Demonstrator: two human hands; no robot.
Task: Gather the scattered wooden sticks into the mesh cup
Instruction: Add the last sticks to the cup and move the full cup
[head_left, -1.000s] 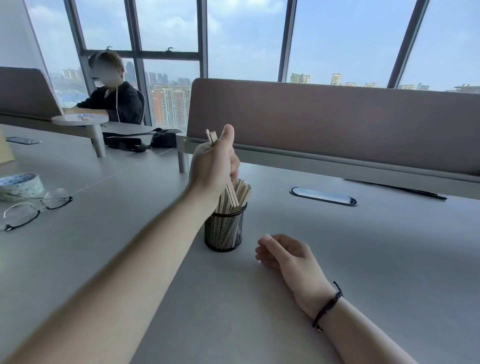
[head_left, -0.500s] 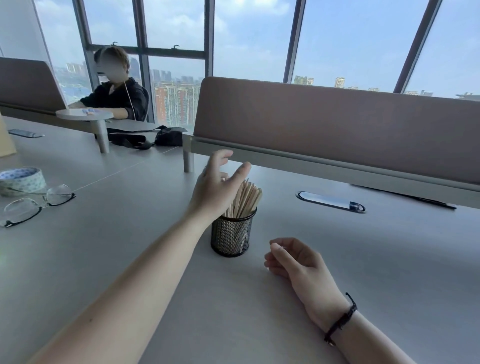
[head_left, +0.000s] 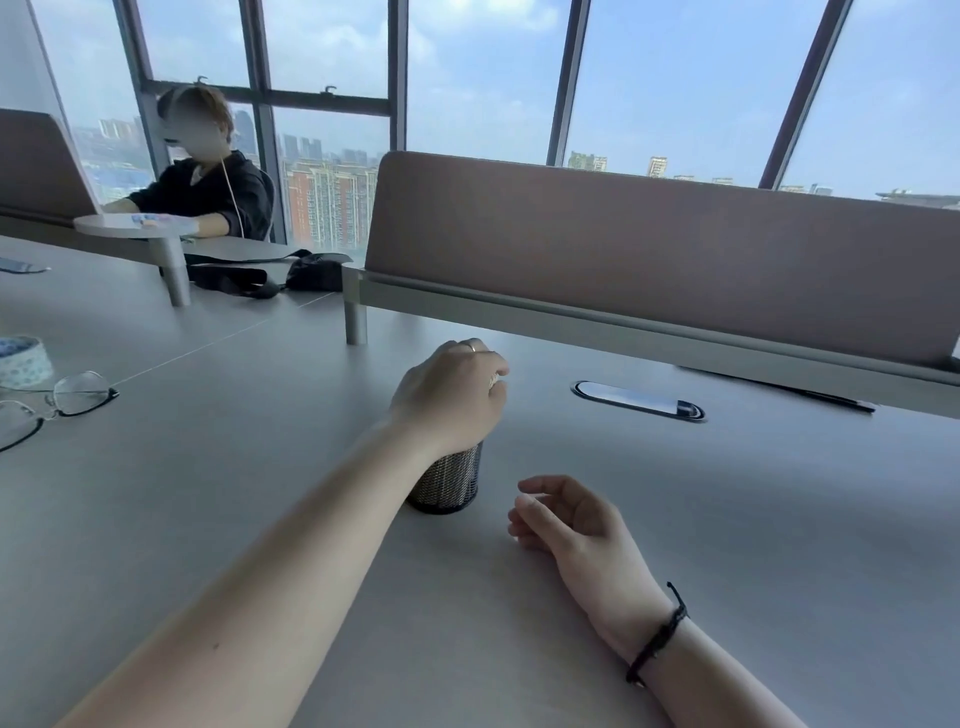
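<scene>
Curling over the top of the mesh cup (head_left: 448, 482), the left hand (head_left: 451, 396) sits at the centre of the frame with its fingers folded into a loose fist; pale ends of the wooden sticks (head_left: 493, 380) just show at the fingertips, and whether the hand actually grips them cannot be told. The cup is a small dark cylinder of fine woven wire, standing upright on the smooth matte grey table (head_left: 727, 519). Just to its right, lower in the frame, the right hand (head_left: 571, 525) rests on the tabletop, fingers loosely curled and holding nothing, a braided black cord bracelet (head_left: 658, 635) round the wrist. Thin-rimmed glasses (head_left: 47, 408) lie at the left edge
</scene>
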